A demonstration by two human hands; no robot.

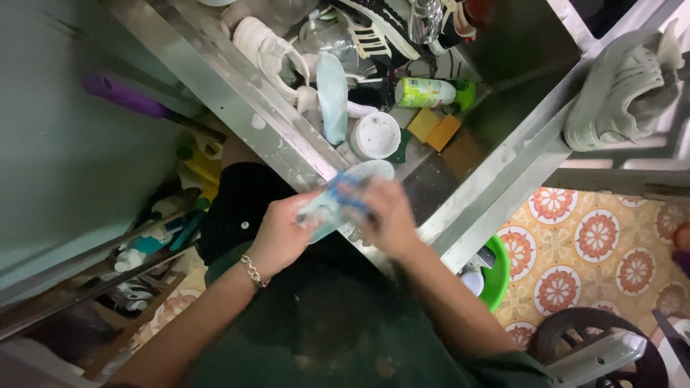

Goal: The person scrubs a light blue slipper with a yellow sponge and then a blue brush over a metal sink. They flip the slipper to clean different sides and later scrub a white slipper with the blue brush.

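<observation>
Hands meet over the near rim of the steel sink (237,93), and that spot looks chosen so that any drips fall back into the basin rather than onto the person's dark green clothing. The left hand (280,237), with a chain bracelet (253,271) at the wrist, clasps the lower edge of a pale turquoise plate (338,208) and tilts it up on its side, which steadies it and turns its face toward the other hand. The right hand (392,215) presses a blue scrubbing cloth (345,188) flat against that face, its grip clenched around the cloth; the blur there makes the exact finger hold hard to read.

The plate is a light, milky blue-green, rounded at the top edge, and partly hidden by both hands and the cloth. It sits just above the sink's front corner, close to the person's chest.

Inside the basin, other items lie heaped: a white round lid (376,134), yellow and orange sponges (435,129), a green bottle (428,92) on its side, and a second pale turquoise dish (332,97) standing on edge. A white sneaker (625,86) rests on the ledge to the right, well apart from the hands.
</observation>
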